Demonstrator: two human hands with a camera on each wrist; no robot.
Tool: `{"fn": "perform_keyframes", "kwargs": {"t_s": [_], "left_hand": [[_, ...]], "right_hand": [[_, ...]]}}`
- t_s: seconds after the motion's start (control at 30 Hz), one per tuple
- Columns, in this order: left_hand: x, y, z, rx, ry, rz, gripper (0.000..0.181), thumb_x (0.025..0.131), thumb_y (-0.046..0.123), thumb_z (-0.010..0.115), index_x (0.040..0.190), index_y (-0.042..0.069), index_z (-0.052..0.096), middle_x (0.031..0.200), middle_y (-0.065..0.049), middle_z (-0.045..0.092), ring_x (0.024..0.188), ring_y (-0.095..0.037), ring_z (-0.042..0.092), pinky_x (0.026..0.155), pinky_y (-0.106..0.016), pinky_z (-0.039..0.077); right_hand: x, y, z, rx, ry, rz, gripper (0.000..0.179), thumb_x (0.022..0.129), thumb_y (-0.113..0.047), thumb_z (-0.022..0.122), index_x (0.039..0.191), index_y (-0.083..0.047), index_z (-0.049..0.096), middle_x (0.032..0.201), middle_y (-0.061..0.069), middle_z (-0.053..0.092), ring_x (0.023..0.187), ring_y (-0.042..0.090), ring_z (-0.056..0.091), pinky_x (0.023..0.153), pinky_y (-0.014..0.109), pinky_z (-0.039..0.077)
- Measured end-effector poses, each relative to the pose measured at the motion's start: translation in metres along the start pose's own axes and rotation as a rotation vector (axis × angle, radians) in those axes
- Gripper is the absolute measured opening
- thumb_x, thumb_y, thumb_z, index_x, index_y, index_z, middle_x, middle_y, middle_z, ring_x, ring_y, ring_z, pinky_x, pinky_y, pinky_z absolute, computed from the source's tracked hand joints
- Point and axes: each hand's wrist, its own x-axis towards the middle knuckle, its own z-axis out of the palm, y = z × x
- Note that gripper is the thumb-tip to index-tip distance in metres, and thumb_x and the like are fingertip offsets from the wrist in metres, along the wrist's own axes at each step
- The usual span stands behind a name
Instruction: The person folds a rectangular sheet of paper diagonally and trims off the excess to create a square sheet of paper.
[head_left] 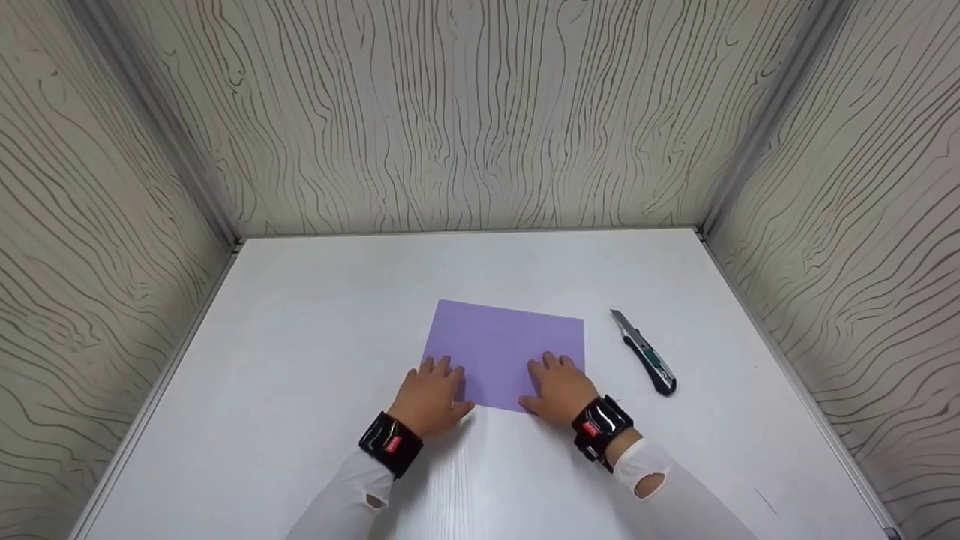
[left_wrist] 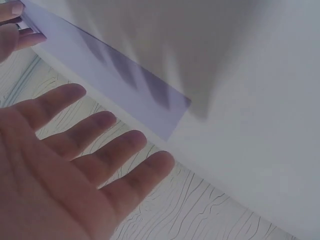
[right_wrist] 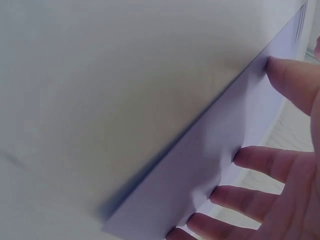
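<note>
A sheet of purple paper [head_left: 502, 352] lies on the white table in front of the person. In the head view, the left hand [head_left: 431, 397] is at its near left corner, fingers spread. The left wrist view shows that left hand [left_wrist: 75, 165] palm-side with straight fingers beside the paper [left_wrist: 115, 75]. At the near right corner, the right hand [head_left: 561, 390] rests on the sheet, fingers extended. Seen from the right wrist, the right hand's fingertips [right_wrist: 245, 156] touch the paper [right_wrist: 200, 170], whose near edge casts a shadow on the table. A utility knife [head_left: 645, 352] lies right of the paper.
The white table [head_left: 315, 315] is bounded by wood-patterned panels on the left, at the back [head_left: 472, 120] and on the right. The knife's blade end points away from the person. A thin dark line [head_left: 766, 501] marks the tabletop near the right sleeve.
</note>
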Motion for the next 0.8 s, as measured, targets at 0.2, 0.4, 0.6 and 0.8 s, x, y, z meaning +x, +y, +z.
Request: {"fn": "perform_keyframes", "kwargs": {"t_s": [0.2,0.4,0.6,0.8], "left_hand": [[0.007,0.009,0.004,0.087,0.022,-0.009,0.064,0.096,0.053,0.077,0.137,0.005,0.068,0.142,-0.022,0.066,0.131,-0.046,0.062,0.102,-0.065,0.057],[0.005,0.014,0.01,0.109,-0.03,-0.051,0.086,0.091,0.067,0.076,0.149,0.006,0.061,0.151,-0.022,0.06,0.138,-0.048,0.058,0.103,-0.067,0.055],[0.003,0.015,0.013,0.073,-0.05,-0.037,0.093,0.089,0.067,0.078,0.154,0.004,0.056,0.158,-0.026,0.054,0.145,-0.054,0.051,0.109,-0.072,0.051],[0.002,0.011,0.015,0.044,-0.051,-0.025,0.092,0.09,0.066,0.079,0.155,0.005,0.055,0.16,-0.026,0.053,0.148,-0.055,0.049,0.112,-0.074,0.048]], "right_hand": [[-0.009,-0.018,0.003,-0.074,0.014,-0.032,0.069,0.093,-0.046,0.083,0.138,0.004,0.067,0.138,0.032,0.063,0.12,0.051,0.063,0.099,0.063,0.059],[-0.021,-0.032,0.005,-0.126,0.057,-0.073,0.068,0.092,-0.048,0.083,0.132,0.005,0.068,0.124,0.029,0.067,0.1,0.043,0.065,0.085,0.058,0.061],[-0.028,-0.032,0.006,-0.147,0.063,-0.09,0.07,0.091,-0.05,0.084,0.131,0.005,0.069,0.121,0.029,0.068,0.098,0.042,0.065,0.081,0.057,0.061],[-0.028,-0.019,0.002,-0.105,-0.002,-0.125,0.075,0.086,-0.053,0.086,0.136,0.001,0.069,0.131,0.03,0.067,0.114,0.049,0.065,0.092,0.065,0.06]]}}
